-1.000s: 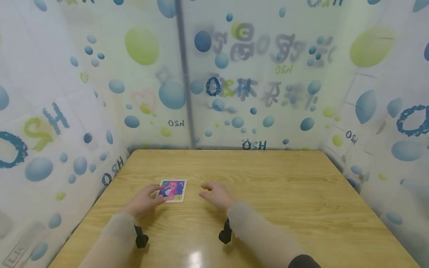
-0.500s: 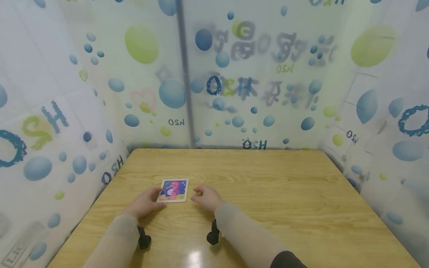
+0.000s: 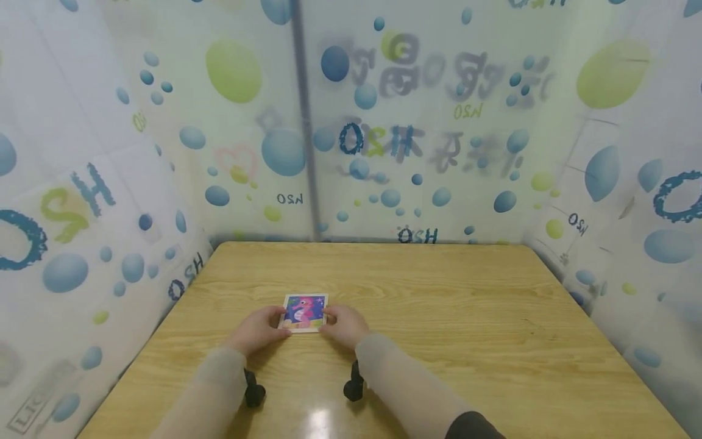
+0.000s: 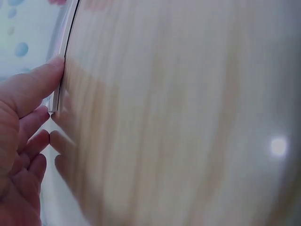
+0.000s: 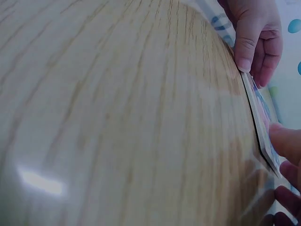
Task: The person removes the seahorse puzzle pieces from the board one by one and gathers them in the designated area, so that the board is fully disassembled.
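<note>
A square picture board (image 3: pixel 304 310) with a pink seahorse on blue and a white border lies flat on the wooden table. My left hand (image 3: pixel 259 329) grips its left side, thumb at the near left corner. On the opposite side, my right hand (image 3: pixel 347 327) holds the right edge between thumb and fingers. The left wrist view shows the board's thin edge (image 4: pixel 61 82) against the left thumb (image 4: pixel 42 84), with the other fingers below. In the right wrist view the right thumb (image 5: pixel 284 141) touches the board near its corner; some fingers are cut off by the frame.
The glossy wooden table (image 3: pixel 466 341) extends right and behind the board. Patterned curtains (image 3: pixel 417 122) with blue and green dots enclose the back and both sides. Black wrist devices (image 3: pixel 354 384) hang under the pale sleeves. Light glares on the near tabletop.
The seahorse board has slid to the right, with my left hand moving along with it. My right hand has come in from the right and now holds the board's right edge.
</note>
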### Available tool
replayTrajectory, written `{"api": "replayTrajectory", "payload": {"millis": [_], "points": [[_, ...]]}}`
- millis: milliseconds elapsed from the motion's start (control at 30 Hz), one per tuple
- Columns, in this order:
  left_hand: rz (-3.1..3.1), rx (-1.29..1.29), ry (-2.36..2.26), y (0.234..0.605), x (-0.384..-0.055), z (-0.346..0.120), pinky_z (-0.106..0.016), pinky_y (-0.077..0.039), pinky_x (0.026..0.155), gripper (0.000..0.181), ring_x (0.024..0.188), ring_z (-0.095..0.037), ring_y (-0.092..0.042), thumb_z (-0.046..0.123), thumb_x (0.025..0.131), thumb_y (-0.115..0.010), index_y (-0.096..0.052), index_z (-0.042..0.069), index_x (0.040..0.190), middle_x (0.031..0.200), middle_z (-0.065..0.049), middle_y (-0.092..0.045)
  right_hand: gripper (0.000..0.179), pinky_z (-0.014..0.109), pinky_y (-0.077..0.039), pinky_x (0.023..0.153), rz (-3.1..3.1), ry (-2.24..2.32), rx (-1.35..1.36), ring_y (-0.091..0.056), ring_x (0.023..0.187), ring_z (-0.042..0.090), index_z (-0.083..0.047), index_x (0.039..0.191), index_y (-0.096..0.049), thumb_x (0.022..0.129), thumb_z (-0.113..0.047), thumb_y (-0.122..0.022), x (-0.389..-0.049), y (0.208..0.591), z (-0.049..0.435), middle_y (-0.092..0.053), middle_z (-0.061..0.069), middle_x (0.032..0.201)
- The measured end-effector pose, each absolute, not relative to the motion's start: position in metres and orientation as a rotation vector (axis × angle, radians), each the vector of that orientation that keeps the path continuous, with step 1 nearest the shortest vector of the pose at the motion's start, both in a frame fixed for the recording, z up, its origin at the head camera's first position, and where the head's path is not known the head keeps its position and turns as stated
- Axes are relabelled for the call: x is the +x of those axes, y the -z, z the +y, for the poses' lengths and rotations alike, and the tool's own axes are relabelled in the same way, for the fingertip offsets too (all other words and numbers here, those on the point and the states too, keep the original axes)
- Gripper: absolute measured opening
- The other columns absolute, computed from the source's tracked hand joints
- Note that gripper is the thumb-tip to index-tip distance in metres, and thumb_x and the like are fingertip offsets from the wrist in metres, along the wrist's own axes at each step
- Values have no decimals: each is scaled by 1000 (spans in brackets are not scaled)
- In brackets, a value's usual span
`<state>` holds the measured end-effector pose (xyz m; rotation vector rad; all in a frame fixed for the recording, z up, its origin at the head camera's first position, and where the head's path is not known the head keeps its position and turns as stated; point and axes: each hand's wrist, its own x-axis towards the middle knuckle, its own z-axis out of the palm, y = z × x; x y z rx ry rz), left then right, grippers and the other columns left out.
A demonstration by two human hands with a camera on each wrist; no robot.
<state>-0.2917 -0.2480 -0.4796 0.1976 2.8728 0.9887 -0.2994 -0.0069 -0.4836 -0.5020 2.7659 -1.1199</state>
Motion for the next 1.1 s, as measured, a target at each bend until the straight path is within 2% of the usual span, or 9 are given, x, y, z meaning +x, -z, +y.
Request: {"api": "replayTrajectory", "payload": {"millis": [300, 467, 733, 867, 1100], "points": [[2829, 167, -981, 474, -290, -219, -57, -34, 105, 57, 125, -38, -49, 37, 79, -78, -63, 10, 126, 129, -14, -60, 31, 45, -38, 105, 2868, 928, -574, -52, 123, 26, -15, 117, -71, 90, -30, -67, -303, 491, 13, -60, 0, 132], [2849, 237, -896, 473, -290, -204, -55, -36, 104, 53, 123, -36, -51, 37, 80, -77, -65, 12, 125, 127, -12, -62, 33, 47, -36, 107, 2844, 949, -587, -50, 125, 26, -15, 119, -70, 91, -30, -67, -302, 492, 32, -58, -2, 135], [2865, 422, -766, 475, -290, -180, -50, -36, 106, 44, 127, -34, -49, 36, 85, -73, -69, 10, 120, 133, -9, -58, 35, 53, -30, 109, 2842, 897, -644, -45, 130, 28, -15, 121, -69, 90, -32, -66, -301, 492, 67, -56, -3, 137], [2846, 502, -716, 474, -287, -167, -50, -36, 107, 43, 127, -35, -49, 34, 87, -70, -68, 9, 122, 135, -12, -56, 36, 56, -28, 109, 2838, 879, -666, -42, 133, 29, -14, 121, -69, 91, -32, -66, -299, 491, 83, -55, -2, 138], [2840, 650, -664, 471, -280, -144, -49, -36, 107, 39, 126, -37, -49, 31, 91, -67, -67, 8, 122, 136, -17, -54, 35, 55, -29, 109, 2837, 867, -667, -42, 133, 31, -14, 122, -68, 91, -32, -66, -291, 491, 109, -55, -1, 138]]}}
